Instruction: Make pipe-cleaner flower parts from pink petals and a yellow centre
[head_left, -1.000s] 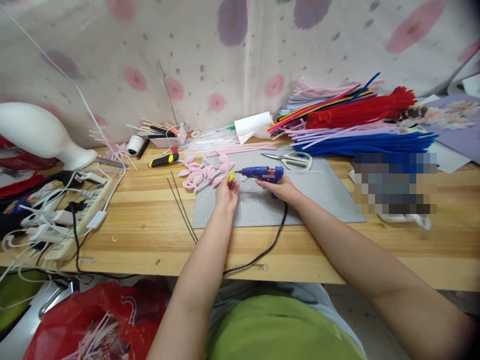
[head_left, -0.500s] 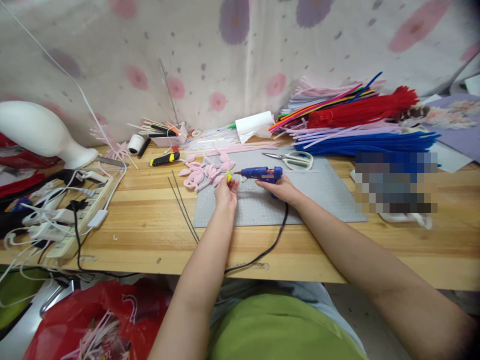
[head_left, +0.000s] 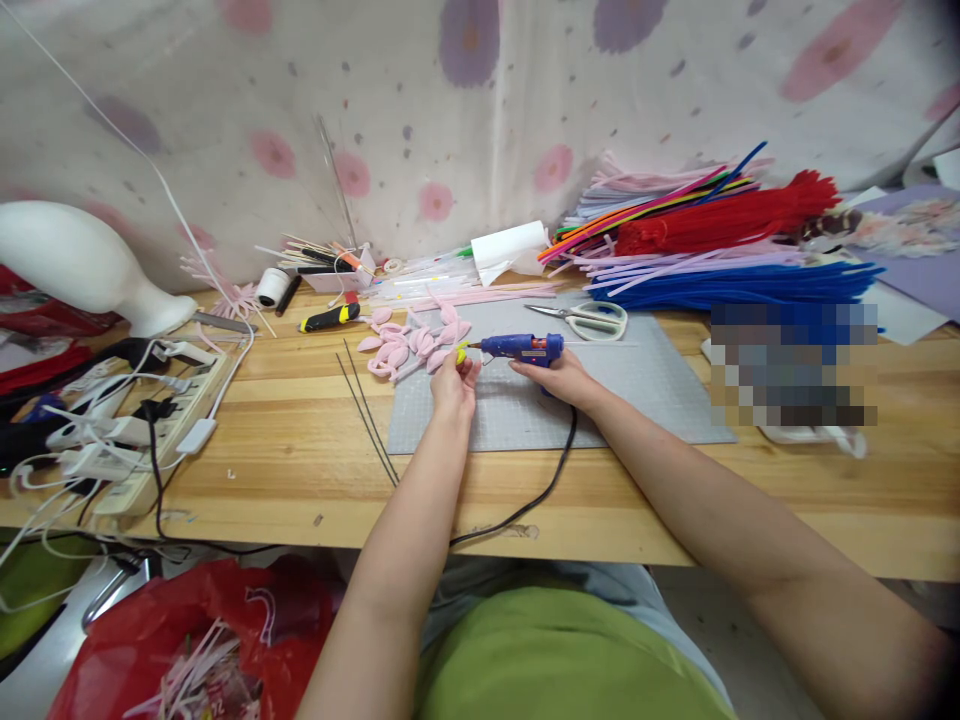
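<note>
My right hand [head_left: 562, 378] is closed around the handle of a blue hot glue gun [head_left: 521, 347], which points left above the grey cutting mat [head_left: 630, 400]. Its nozzle reaches a small yellow piece [head_left: 461, 355] pinched in the fingertips of my left hand [head_left: 454, 388]; whether the two touch I cannot tell. The yellow piece looks fuzzy and is mostly hidden by the fingers. Just beyond my left hand lie several pink fuzzy petal shapes [head_left: 390, 350]. A pair of scissors [head_left: 592, 320] rests on the mat behind the glue gun.
Bundles of red [head_left: 727, 218] and blue pipe cleaners [head_left: 720, 290] lie at the back right. A yellow-black tool [head_left: 330, 318] and two dark wires [head_left: 365, 410] are left of the mat. A power strip [head_left: 172, 430] stands farther left. The gun's black cord [head_left: 559, 480] runs over the table's front edge.
The glue gun has shifted very slightly to the left, towards the yellow piece. Both hands otherwise keep nearly the same place and grip.
</note>
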